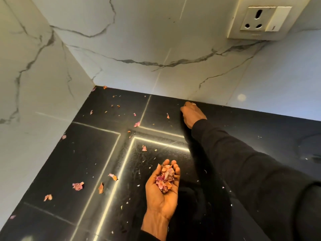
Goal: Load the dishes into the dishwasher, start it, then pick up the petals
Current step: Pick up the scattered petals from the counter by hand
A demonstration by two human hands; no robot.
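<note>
Left hand [160,197], palm up, cups a heap of petals [165,178]. Right hand [192,114], fingers curled, touches the counter [83,162]; a pinch cannot be confirmed.

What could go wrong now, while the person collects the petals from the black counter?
1. The pile of petals lies loose in the cupped left hand; if that hand tilts, petals may fall back onto the counter.
2. The right hand reaches far, near the wall; its sleeve might sweep small bits away.
3. The corner petals are easy to miss.
</note>
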